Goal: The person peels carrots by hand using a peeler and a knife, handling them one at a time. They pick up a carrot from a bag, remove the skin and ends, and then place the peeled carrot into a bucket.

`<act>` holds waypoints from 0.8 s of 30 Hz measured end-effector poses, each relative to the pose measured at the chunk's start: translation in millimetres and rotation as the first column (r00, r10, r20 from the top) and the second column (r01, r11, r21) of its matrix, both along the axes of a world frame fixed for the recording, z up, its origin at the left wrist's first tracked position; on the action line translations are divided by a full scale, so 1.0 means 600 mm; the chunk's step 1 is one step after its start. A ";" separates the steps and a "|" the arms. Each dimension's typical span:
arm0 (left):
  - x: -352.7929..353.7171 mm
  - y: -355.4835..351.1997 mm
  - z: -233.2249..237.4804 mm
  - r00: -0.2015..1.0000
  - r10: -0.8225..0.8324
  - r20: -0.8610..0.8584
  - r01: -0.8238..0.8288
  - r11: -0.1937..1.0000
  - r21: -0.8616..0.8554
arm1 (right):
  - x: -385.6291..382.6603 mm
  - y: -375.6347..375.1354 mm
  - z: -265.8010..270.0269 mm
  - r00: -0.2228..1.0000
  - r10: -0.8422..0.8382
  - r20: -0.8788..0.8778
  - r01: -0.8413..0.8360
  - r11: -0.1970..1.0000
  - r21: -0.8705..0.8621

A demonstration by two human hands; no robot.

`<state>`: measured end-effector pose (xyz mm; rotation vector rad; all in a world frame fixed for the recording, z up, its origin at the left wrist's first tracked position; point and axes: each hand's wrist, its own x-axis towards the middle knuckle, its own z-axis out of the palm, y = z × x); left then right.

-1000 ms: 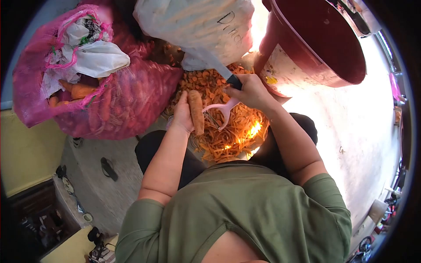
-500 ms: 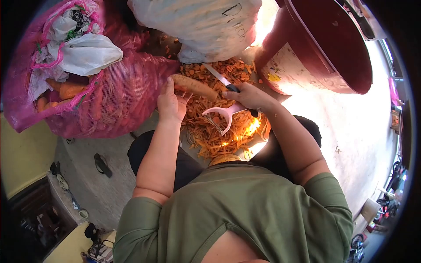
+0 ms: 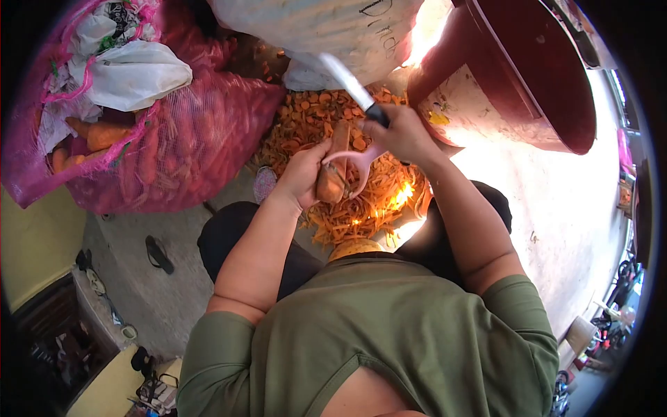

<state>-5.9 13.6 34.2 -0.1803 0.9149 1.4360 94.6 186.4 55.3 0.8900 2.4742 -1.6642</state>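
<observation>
My left hand (image 3: 302, 172) is wrapped round a carrot (image 3: 331, 186), whose thick end points toward my body. My right hand (image 3: 404, 137) is closed on two tools at once. One is a pink Y-shaped peeler (image 3: 360, 161), its fork lying across the carrot. The other is a knife (image 3: 347, 80) with a black handle, its blade sticking out up and to the left, away from the carrot. Below both hands spreads a heap of orange carrot peelings (image 3: 361, 224), with cut carrot pieces (image 3: 311, 110) at its far side.
On the left bulges a pink mesh sack (image 3: 187, 156) full of carrots, its mouth open. A white sack (image 3: 313, 31) with writing stands at the far side. The large dark red tub (image 3: 445, 97) is at the upper right. A sandal (image 3: 159, 254) lies on the floor at left.
The carrot has swung from lying crosswise to pointing toward my body, and my left hand has come lower and closer in. The peeler now overlaps the carrot; the knife blade has risen.
</observation>
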 end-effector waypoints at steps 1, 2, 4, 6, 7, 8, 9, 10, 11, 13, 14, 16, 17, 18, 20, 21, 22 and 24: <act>-0.001 0.000 -0.010 1.000 0.027 0.016 -0.026 0.999 -0.036 | -0.001 0.004 0.003 0.998 -0.063 -0.002 0.063 0.998 0.032; -0.004 -0.005 -0.025 1.000 0.007 0.019 -0.008 0.999 0.038 | -0.002 0.006 0.009 0.997 -0.069 -0.041 0.072 0.993 0.095; 0.001 -0.002 -0.012 0.999 0.009 -0.050 -0.010 0.999 -0.037 | 0.001 -0.009 0.015 0.999 -0.029 -0.046 0.034 0.993 0.113; 0.008 0.004 -0.016 0.998 0.057 -0.024 -0.059 0.997 -0.058 | -0.001 -0.028 0.029 0.999 0.045 -0.025 -0.040 0.985 0.168; 0.015 0.004 -0.031 0.993 0.108 0.039 -0.106 0.993 -0.048 | -0.001 -0.034 0.037 0.995 0.100 0.003 -0.098 0.973 0.210; 0.021 0.004 -0.040 0.982 0.159 0.105 -0.155 0.987 -0.043 | -0.002 -0.035 0.029 0.995 0.086 0.049 -0.096 0.964 0.249; 0.023 0.001 -0.037 0.993 0.087 0.082 -0.087 0.996 0.002 | -0.003 -0.032 0.018 0.993 0.071 0.095 -0.096 0.953 0.289; 0.025 -0.004 -0.032 0.998 0.015 0.055 -0.018 0.999 0.048 | -0.004 -0.022 0.008 0.994 0.013 0.111 -0.043 0.962 0.271; 0.026 -0.006 -0.023 0.998 -0.055 0.021 0.053 0.994 0.093 | -0.005 -0.007 -0.002 0.991 -0.045 0.124 0.012 0.967 0.255; 0.029 0.003 -0.003 1.000 -0.020 -0.024 0.022 0.998 0.058 | -0.006 0.005 -0.005 0.986 -0.124 0.107 0.086 0.948 0.305; 0.027 0.005 -0.001 0.999 -0.007 -0.032 0.009 0.998 0.063 | -0.007 0.007 -0.004 0.987 -0.144 0.077 0.106 0.924 0.366; 0.022 -0.003 -0.003 0.998 -0.037 -0.052 0.039 0.998 0.039 | -0.008 0.011 -0.012 0.979 -0.189 0.079 0.124 0.852 0.509; 0.015 -0.009 -0.005 0.994 -0.087 -0.067 0.088 0.996 0.016 | -0.003 0.036 -0.008 0.958 -0.276 0.078 0.200 0.839 0.506; 0.009 -0.012 -0.006 0.987 -0.139 -0.081 0.139 0.990 -0.004 | 0.009 0.073 0.004 0.929 -0.362 0.076 0.277 0.817 0.505; 0.006 -0.020 -0.002 0.982 -0.152 -0.116 0.150 0.988 -0.019 | 0.021 0.094 0.015 0.879 -0.473 0.061 0.399 0.799 0.449; 0.004 -0.021 -0.001 0.978 -0.157 -0.136 0.156 0.988 -0.023 | 0.023 0.094 0.018 0.869 -0.492 0.047 0.437 0.809 0.393; 0.005 -0.020 -0.003 0.989 -0.116 -0.088 0.113 0.993 -0.040 | 0.025 0.092 0.022 0.862 -0.505 0.036 0.465 0.818 0.338; 0.007 -0.022 -0.012 1.000 -0.020 0.010 0.021 0.996 -0.085 | 0.017 0.052 -0.010 0.958 -0.264 0.116 0.228 0.938 0.260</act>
